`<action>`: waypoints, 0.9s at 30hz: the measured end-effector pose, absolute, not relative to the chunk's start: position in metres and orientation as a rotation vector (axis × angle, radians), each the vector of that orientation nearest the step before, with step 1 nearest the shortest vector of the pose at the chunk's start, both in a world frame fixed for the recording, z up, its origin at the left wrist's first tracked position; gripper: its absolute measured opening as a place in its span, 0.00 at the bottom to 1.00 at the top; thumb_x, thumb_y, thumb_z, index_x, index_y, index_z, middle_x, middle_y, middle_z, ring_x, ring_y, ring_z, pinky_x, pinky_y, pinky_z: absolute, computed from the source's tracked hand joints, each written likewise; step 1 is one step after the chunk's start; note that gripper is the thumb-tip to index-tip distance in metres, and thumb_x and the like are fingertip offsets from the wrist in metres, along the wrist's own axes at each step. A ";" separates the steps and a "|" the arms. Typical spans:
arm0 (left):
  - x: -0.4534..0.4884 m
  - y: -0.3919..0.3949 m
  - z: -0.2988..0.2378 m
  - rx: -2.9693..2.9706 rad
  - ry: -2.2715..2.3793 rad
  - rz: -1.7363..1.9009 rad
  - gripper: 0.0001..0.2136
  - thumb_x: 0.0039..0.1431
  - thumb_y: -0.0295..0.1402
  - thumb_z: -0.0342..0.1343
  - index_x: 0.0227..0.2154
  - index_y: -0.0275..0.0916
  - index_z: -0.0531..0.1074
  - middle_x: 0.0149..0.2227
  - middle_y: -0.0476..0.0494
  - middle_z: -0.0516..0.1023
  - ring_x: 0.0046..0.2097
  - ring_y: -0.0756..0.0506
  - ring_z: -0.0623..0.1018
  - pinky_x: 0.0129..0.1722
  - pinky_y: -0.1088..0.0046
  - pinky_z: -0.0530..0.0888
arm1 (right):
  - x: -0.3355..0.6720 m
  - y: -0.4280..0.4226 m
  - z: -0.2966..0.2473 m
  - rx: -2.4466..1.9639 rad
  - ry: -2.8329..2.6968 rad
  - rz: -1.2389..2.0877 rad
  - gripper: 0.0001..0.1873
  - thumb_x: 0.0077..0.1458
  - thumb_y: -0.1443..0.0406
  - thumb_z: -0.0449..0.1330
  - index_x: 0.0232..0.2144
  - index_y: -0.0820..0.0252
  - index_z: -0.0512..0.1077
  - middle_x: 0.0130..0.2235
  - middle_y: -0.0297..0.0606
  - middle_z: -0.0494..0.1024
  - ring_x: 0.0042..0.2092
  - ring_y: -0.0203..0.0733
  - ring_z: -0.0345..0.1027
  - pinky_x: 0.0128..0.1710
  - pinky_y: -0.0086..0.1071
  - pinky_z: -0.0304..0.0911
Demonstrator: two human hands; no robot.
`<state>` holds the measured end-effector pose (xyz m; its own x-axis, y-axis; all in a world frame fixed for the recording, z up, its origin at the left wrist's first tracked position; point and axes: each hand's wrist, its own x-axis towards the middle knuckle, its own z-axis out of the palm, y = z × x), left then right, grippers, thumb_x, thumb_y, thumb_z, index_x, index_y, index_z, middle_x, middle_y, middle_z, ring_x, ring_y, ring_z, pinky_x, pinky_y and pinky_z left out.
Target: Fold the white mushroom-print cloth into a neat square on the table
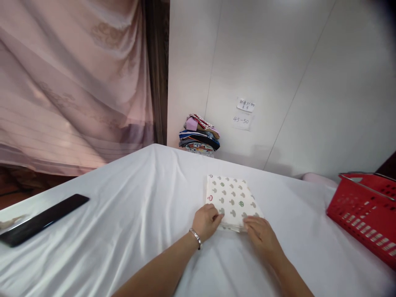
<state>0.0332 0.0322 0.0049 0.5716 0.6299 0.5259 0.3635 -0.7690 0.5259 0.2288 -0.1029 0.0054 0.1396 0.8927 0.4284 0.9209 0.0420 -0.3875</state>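
A white cloth [230, 194] printed with grey, green and red mushrooms lies on the white-covered table, folded into a neat, layered rectangle. At its near left corner, my left hand [206, 220] has its fingers curled over the edge, thumb reaching along the top; a silver bracelet circles that wrist. My right hand [261, 235] rests at the near right corner. Its fingers are stretched out on the fabric, and the thumb lies beside the front edge. Several fabric layers show along the edge between my hands.
A red basket [365, 206] with a metal handle stands at the right. On the left lies a flat black object [46, 216]. Folded clothes [199, 134] are stacked beyond the far edge, against the white wall [272, 62] with a paper sign [243, 114]. A pink curtain [77, 82] hangs at left.
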 end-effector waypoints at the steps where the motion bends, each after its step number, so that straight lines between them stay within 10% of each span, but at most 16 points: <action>1: 0.032 0.035 0.005 2.397 0.876 1.041 0.11 0.54 0.33 0.51 0.18 0.39 0.64 0.25 0.49 0.68 0.30 0.50 0.69 0.29 0.74 0.65 | 0.231 -0.104 0.006 -1.846 -1.683 -0.083 0.15 0.58 0.59 0.48 0.29 0.54 0.74 0.37 0.40 0.77 0.45 0.49 0.68 0.47 0.46 0.59; 6: 0.029 0.048 0.002 2.135 1.203 0.993 0.08 0.49 0.32 0.54 0.33 0.40 0.64 0.37 0.46 0.70 0.34 0.49 0.72 0.32 0.72 0.68 | 0.244 -0.105 -0.001 -1.943 -1.374 -0.174 0.16 0.55 0.55 0.51 0.21 0.55 0.69 0.38 0.42 0.74 0.43 0.49 0.66 0.42 0.43 0.62; 11: 0.030 0.052 -0.005 2.057 1.233 0.887 0.21 0.49 0.34 0.55 0.46 0.38 0.59 0.42 0.39 0.71 0.35 0.47 0.74 0.33 0.71 0.68 | 0.254 -0.103 -0.013 -2.074 -1.042 0.046 0.22 0.48 0.51 0.55 0.43 0.55 0.70 0.51 0.44 0.68 0.48 0.52 0.65 0.40 0.42 0.65; 20: 0.036 0.029 0.010 1.814 1.231 0.640 0.20 0.48 0.35 0.55 0.44 0.37 0.61 0.39 0.43 0.71 0.38 0.47 0.73 0.37 0.74 0.67 | 0.282 -0.102 -0.005 -1.845 -0.784 0.523 0.37 0.37 0.58 0.62 0.53 0.60 0.62 0.44 0.40 0.74 0.43 0.47 0.69 0.41 0.35 0.64; 27: 0.047 -0.032 0.009 1.928 0.678 0.277 0.25 0.40 0.36 0.60 0.45 0.44 0.65 0.38 0.52 0.74 0.31 0.51 0.72 0.32 0.76 0.68 | 0.369 -0.104 0.001 -1.981 -0.808 0.286 0.31 0.34 0.62 0.57 0.46 0.64 0.69 0.41 0.42 0.76 0.43 0.49 0.69 0.45 0.40 0.62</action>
